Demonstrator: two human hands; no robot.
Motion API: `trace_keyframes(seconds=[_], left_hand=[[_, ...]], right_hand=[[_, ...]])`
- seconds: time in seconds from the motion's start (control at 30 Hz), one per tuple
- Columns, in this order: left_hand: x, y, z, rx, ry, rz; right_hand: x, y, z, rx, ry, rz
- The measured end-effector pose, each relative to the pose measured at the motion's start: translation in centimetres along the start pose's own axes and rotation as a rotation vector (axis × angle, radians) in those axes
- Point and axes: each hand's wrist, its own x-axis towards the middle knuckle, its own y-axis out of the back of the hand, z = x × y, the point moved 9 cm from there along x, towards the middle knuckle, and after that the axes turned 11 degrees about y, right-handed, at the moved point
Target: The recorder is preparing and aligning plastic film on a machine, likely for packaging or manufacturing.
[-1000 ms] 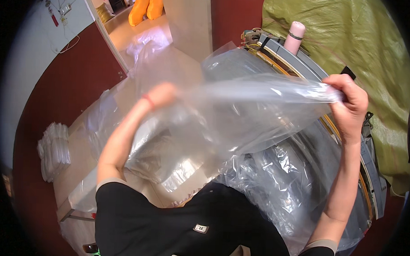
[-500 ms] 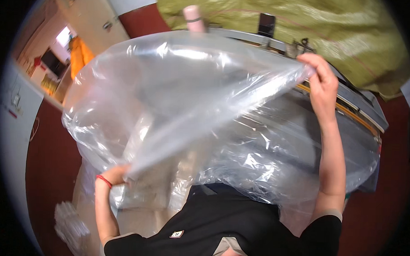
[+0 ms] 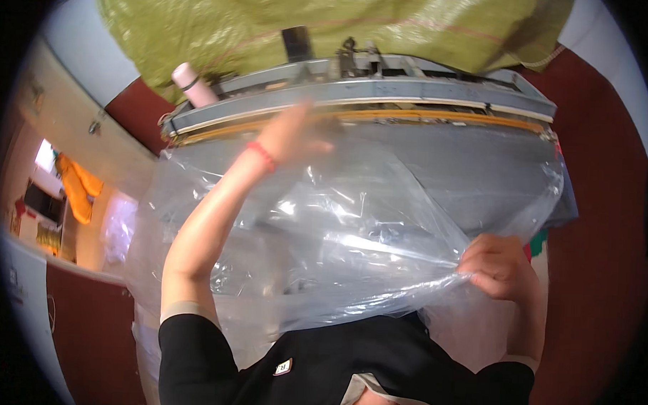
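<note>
A large sheet of clear plastic film (image 3: 321, 274) lies spread over a grey worktop (image 3: 475, 158) in front of me. My right hand (image 3: 504, 267) is closed on a bunched edge of it near the right side, and creases run from the grip toward the middle. My left hand (image 3: 287, 135), with a red cord at the wrist, is above the far part of the film. Motion blurs it, but its thumb and fingers look apart, with nothing visible in them. Whether it touches the film I cannot tell.
Along the worktop's far side runs a grey metal frame (image 3: 428, 92) with an orange-yellow strip (image 3: 384, 117). A pink bottle (image 3: 193, 86) and a dark phone-like slab (image 3: 297, 44) stand there. Behind hangs a yellow-green woven sheet (image 3: 416, 27). At left is a door (image 3: 77, 108).
My left hand has let go of the film and moved up and right over the worktop. The right hand has come down toward me with its edge. The raised film now lies flatter.
</note>
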Motion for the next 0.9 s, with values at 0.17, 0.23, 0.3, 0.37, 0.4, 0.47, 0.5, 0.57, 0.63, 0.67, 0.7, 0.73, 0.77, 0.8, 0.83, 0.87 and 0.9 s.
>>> trace_keyframes(seconds=[0.17, 0.23, 0.3, 0.37, 0.4, 0.47, 0.5, 0.57, 0.63, 0.67, 0.7, 0.73, 0.77, 0.8, 0.83, 0.87, 0.9], left_hand=[[2.1, -14.0, 3.2, -0.543, 0.312, -0.866], [3.0, -14.6, 6.4, -0.665, 0.188, -0.814], [3.6, -14.4, 7.4, -0.998, 0.146, -0.665], [3.3, -11.4, 10.9, -1.010, 0.091, -0.661], [3.1, -9.7, 12.0, -1.028, 0.059, -0.631], [2.8, -8.6, 12.5, -1.035, 0.025, -0.655], [2.7, -7.5, 13.0, -1.107, 0.041, -0.662], [2.6, -6.0, 12.7, -1.218, 0.046, -0.617], [2.3, -4.9, 12.4, -1.204, 0.030, -0.620], [2.2, -4.5, 12.2, -1.197, 0.020, -0.625], [2.2, -4.5, 10.8, -1.206, 0.028, -0.603], [2.2, -4.7, 10.4, -1.203, 0.025, -0.605], [2.2, -4.7, 10.2, -1.266, 0.003, -0.598], [2.1, -4.5, 9.6, -1.330, -0.010, -0.581], [2.1, -4.8, 8.6, -1.349, 0.004, -0.575], [2.0, -5.0, 7.8, -1.354, 0.005, -0.575], [2.0, -5.3, 7.4, -1.372, 0.019, -0.590]], right_hand=[[-5.6, -2.7, 1.0, 0.185, -0.165, -0.247], [-6.5, -2.6, 2.4, 0.233, -0.171, -0.199], [-6.6, -1.7, 4.9, 0.330, -0.303, -0.091], [-6.9, -0.2, 9.6, 0.400, -0.538, 0.113], [-6.8, 0.0, 12.0, 0.424, -0.594, 0.227], [-4.7, 0.4, 15.2, 0.432, -0.556, 0.441], [-4.0, -0.6, 17.0, 0.529, -0.599, 0.487], [-2.0, -3.1, 20.3, 0.734, -0.705, 0.503], [-0.3, -5.4, 22.4, 0.841, -0.773, 0.481], [0.7, -7.2, 22.9, 0.990, -0.796, 0.456], [1.9, -9.1, 23.0, 1.138, -0.813, 0.419], [2.4, -10.3, 23.9, 1.138, -0.811, 0.424], [3.5, -12.1, 23.9, 1.328, -0.736, 0.387], [4.7, -13.3, 23.2, 1.518, -0.651, 0.335], [4.8, -12.0, 21.4, 1.518, -0.751, 0.368], [4.9, -11.8, 21.2, 1.516, -0.756, 0.366], [4.7, -10.0, 21.9, 1.380, -0.698, 0.491]])
